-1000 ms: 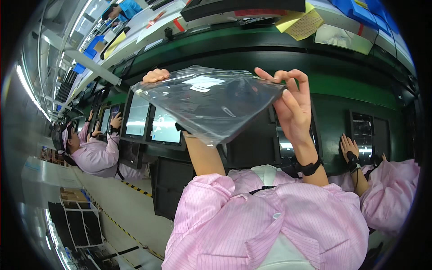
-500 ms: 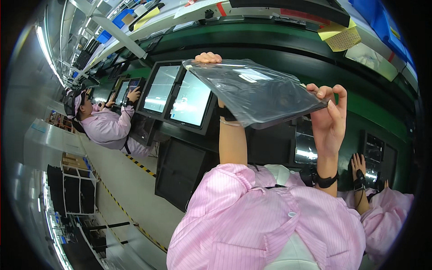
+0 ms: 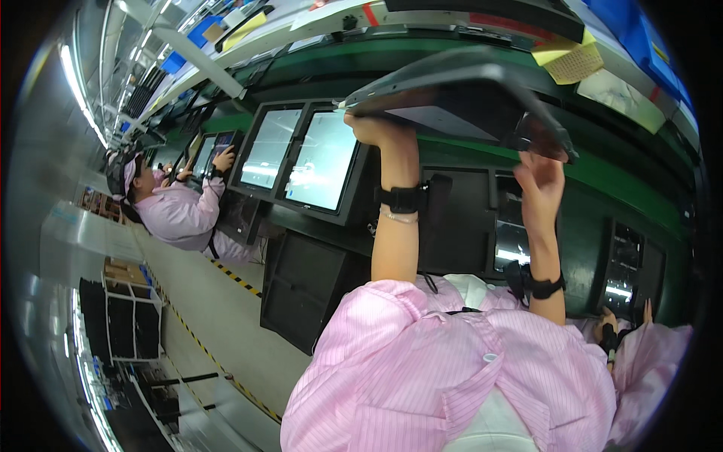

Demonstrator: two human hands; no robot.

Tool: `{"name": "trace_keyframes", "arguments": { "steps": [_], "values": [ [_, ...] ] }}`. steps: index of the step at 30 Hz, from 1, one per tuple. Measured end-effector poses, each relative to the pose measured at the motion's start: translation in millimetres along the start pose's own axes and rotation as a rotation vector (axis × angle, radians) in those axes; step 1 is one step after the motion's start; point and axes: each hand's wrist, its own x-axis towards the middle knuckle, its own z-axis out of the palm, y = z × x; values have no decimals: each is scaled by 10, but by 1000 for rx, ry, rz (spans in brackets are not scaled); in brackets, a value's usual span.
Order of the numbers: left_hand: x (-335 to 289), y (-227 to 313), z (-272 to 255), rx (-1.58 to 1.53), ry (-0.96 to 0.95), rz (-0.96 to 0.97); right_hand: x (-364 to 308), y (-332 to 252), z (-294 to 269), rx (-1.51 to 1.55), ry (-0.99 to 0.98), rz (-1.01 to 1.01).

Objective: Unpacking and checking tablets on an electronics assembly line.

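Note:
A thin, dark, glossy screen panel (image 3: 459, 105) is raised above the bench, tilted so that its long edge faces up; motion blurs it. My left hand (image 3: 376, 135) grips its left end, with the fingers partly hidden beneath it. The right hand (image 3: 541, 184) holds its right end, fingertips behind the panel's lower corner. Below, between my forearms, lies a black tray (image 3: 454, 215). In that tray's right part rests a dark reflective screen (image 3: 510, 233).
To the left stands a black frame with two lit screens (image 3: 324, 162). A black bin (image 3: 301, 290) sits below it. Co-workers in pink work at the left (image 3: 181, 215) and right (image 3: 651, 361). Overhead runs a shelf edge with yellow paper (image 3: 568, 64) and blue bins (image 3: 663, 56).
The panel has swung from showing its film-covered glossy face to a steep tilt, its upper edge rising. My left hand has moved right and down, and my right hand slightly down.

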Motion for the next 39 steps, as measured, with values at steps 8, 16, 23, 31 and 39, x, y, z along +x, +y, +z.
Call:
{"name": "trace_keyframes", "arguments": {
  "steps": [8, 16, 23, 31, 39],
  "values": [
    [-709, 904, -113, 193, -903, -836, 256, -547, -327, 155, 267, 285],
    [-1346, 1058, -81, 939, -894, -685, 132, -763, -269, 149, 90, 590],
    [-1392, 1067, -161, 871, -857, -515, 43, -741, -314, 180, 66, 559],
    [-1511, 822, 361, 1082, -1009, 18, -145, -180, -270, -123, 132, 486],
    [-1760, 707, 348, 971, -1196, 139, -181, -7, -520, 14, 144, 303]
  ]
}}
